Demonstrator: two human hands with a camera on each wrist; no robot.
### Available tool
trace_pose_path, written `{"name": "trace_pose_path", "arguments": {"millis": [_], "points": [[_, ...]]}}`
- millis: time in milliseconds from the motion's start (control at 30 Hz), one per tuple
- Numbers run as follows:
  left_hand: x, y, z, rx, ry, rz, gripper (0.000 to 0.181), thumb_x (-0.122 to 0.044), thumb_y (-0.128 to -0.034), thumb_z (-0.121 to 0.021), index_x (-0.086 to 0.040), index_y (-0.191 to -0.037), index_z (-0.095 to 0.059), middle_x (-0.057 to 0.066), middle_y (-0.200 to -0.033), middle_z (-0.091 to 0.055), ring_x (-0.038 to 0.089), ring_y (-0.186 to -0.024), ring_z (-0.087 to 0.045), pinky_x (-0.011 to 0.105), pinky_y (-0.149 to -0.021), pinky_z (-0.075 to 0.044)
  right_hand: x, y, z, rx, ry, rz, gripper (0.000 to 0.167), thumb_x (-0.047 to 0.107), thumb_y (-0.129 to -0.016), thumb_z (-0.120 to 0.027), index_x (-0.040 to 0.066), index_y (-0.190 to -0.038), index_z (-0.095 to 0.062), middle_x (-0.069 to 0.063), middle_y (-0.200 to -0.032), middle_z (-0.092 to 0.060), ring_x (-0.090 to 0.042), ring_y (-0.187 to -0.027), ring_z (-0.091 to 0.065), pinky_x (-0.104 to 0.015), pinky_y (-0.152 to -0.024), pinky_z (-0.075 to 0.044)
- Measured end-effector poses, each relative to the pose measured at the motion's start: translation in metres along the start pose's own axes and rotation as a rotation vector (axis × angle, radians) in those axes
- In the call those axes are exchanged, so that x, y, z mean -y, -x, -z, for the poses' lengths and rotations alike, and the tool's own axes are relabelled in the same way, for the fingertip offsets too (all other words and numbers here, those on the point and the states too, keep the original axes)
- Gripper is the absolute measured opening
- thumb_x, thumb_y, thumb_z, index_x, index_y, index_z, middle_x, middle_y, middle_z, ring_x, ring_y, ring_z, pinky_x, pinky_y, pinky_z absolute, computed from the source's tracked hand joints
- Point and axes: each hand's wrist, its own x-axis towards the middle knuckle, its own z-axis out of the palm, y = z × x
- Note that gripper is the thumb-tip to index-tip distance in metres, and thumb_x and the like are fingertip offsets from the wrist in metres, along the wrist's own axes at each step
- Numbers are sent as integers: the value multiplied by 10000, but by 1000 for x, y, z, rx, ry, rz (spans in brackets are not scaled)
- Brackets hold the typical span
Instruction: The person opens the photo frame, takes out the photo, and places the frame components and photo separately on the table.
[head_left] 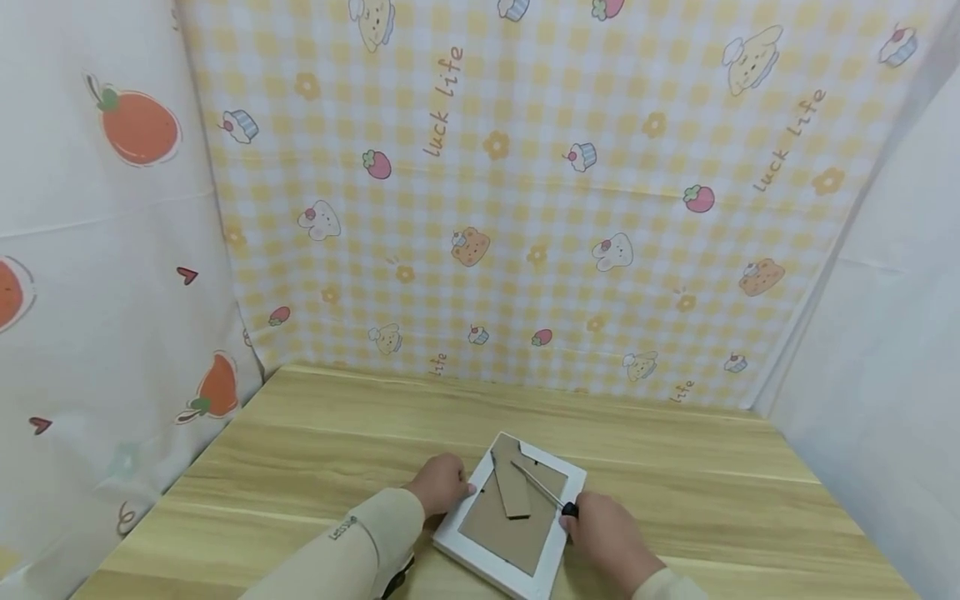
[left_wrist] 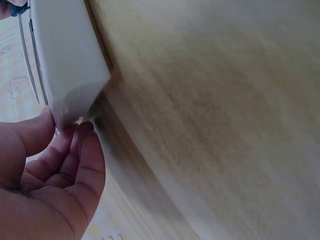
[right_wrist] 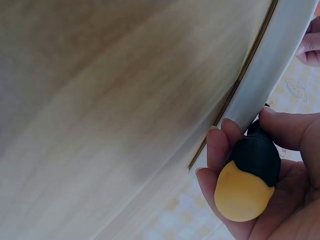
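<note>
A white picture frame (head_left: 478,547) lies back side up on the table, its brown backing board (head_left: 491,542) and attached stand flap (head_left: 514,492) showing. My left hand (head_left: 441,483) grips the frame's left edge; in the left wrist view the thumb is on one face and the curled fingers (left_wrist: 90,165) reach the other. My right hand (head_left: 609,533) holds a screwdriver with a black and yellow handle (right_wrist: 245,190). Its metal shaft (head_left: 542,486) slants across the backing, the tip near the flap's upper part. Some right fingertips also touch the frame's right edge.
The wood-grain table (head_left: 330,442) extends around the frame on both sides and behind it. A yellow checked cloth (head_left: 525,292) hangs along the back edge. White cloths hang at the left (head_left: 135,333) and right (head_left: 885,350). Small dark tabs sit along the frame's inner edge.
</note>
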Motion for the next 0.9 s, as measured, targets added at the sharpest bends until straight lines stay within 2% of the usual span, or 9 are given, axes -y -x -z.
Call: {"name": "trace_pose_path", "arguments": {"millis": [133, 367, 533, 667, 900], "points": [[-3, 2, 2, 7, -14, -15, 290, -102, -854, -706, -35, -632, -532, -6, -597, -476, 114, -576, -442, 249, -532, -392, 1, -4, 2, 11, 5, -18, 273, 205, -841, -715, 78, -667, -548, -4, -600, -490, -165, -544, -437, -350, -487, -382], [-6, 6, 4, 39, -39, 14, 313, -106, -869, -694, -51, -628, -503, -9, -589, -443, 117, -567, -416, 245, -529, -363, 0, -10, 4, 52, -1, -31, 270, 215, -851, -702, 87, -676, -541, 1, -612, -493, -162, -561, -444, -344, -511, -385], [-11, 10, 7, 34, -37, 13, 335, -97, -866, -694, -58, -614, -477, -13, -578, -415, 119, -560, -400, 249, -530, -351, -1, -14, 4, 80, -11, -32, 270, 212, -863, -698, 85, -685, -539, 7, -606, -481, -152, -561, -442, -315, -511, -365], [-11, 13, 6, 26, -49, 3, 337, -99, -863, -696, -58, -614, -473, -9, -579, -418, 124, -559, -401, 260, -532, -357, -3, -15, 4, 76, -7, -14, 270, 206, -861, -700, 93, -682, -533, 11, -603, -475, -148, -561, -436, -309, -513, -356], [-10, 17, 2, 17, -19, 17, 387, -104, -865, -693, -91, -580, -432, -28, -549, -386, 109, -526, -378, 233, -492, -317, -4, -18, 3, 53, 37, 21, 271, 208, -856, -714, 93, -687, -536, 9, -618, -489, -144, -567, -434, -311, -519, -372]]}}
